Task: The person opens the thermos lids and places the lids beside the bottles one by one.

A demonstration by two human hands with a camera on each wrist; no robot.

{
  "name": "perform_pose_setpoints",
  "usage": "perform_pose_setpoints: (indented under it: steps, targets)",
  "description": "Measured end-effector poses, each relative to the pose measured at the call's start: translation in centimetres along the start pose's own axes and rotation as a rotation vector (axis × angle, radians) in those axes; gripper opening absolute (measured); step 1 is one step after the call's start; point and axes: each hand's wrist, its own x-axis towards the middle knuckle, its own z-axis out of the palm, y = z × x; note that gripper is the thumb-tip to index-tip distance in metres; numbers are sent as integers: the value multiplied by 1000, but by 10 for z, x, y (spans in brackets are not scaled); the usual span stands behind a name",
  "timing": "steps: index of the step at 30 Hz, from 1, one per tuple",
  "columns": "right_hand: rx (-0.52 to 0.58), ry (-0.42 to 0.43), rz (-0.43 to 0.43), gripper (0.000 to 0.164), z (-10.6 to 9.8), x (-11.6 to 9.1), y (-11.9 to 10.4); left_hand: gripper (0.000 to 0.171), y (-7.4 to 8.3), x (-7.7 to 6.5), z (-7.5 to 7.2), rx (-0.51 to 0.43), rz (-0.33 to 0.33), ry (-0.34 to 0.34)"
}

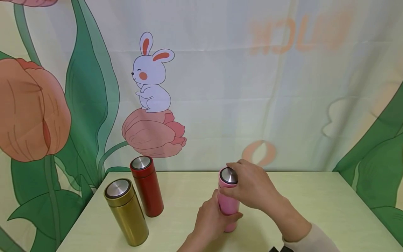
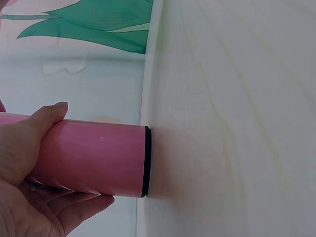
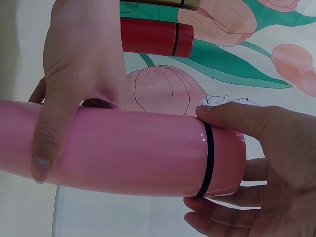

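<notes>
A pink thermos bottle (image 1: 228,204) with a steel-topped lid (image 1: 228,175) stands upright on the table. My left hand (image 1: 211,217) grips its lower body, the thumb across the front. The right hand (image 1: 254,184) holds the lid end from the right, thumb and fingers around it. In the right wrist view the lid (image 3: 227,160) sits against a black ring on the bottle, with right thumb and fingers on both sides. The bottle's dark base rim (image 2: 147,162) is down at the tabletop in the left wrist view.
To the left on the table (image 1: 185,196) stand a gold thermos bottle (image 1: 129,217) and, just behind it, a red thermos bottle (image 1: 149,190), both lidded. A printed curtain (image 1: 214,87) with a rabbit and tulips hangs behind the table's far edge.
</notes>
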Motion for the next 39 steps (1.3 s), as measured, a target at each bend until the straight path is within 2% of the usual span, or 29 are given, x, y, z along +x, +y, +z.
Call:
perform_pose_setpoints:
  steps: [6,18,22,28,32,35,39]
  targets:
    - [66,-69,-94,67,-1,1,8,66,-1,-1,-1,-9,-9,-9]
    - [284,-262,-160,67,-6,5,20,64,-3,-2,0,-15,4,-5]
    - [336,-297,-188,67,-7,6,23,66,-2,-2,0,-12,7,-5]
    - [353,-287,-202,69,-8,6,24,67,-1,-1,-1,-6,-4,-11]
    - [358,-251,-160,73,-5,6,22,67,-1,0,-1,-1,-13,-14]
    - [304,-199,-113,75,-3,4,19,66,-1,-1,-1,0,-20,-18]
    - [149,-108,-53,80,-1,2,12,66,-1,-1,-1,3,-16,-10]
